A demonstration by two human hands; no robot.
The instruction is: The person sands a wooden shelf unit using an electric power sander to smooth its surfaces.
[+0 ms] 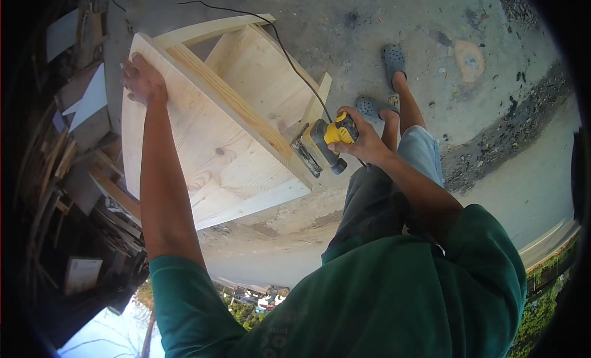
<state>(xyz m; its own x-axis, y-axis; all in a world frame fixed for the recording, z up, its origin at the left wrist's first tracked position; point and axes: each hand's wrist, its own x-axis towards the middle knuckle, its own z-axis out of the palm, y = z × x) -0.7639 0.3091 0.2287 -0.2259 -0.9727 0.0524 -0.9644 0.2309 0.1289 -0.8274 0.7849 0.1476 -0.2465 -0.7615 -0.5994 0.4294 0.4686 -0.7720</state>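
Observation:
A light wooden piece of furniture with a broad panel (203, 136) lies tilted on the concrete ground. My left hand (145, 80) rests on the panel near its upper left corner, fingers apart at the edge. In my right hand (364, 138) is a yellow and black power sander (326, 141), gripped by its top. The sander's pad faces the furniture near the right corner of the panel; whether they touch is not clear. A black cord (278, 41) runs from the sander across the furniture.
Another person's legs in grey clogs (394, 64) are close beyond my right hand. Stacked boards and wood scraps (101, 161) lie along the left side. Dark debris (492, 133) is scattered on the ground at the right.

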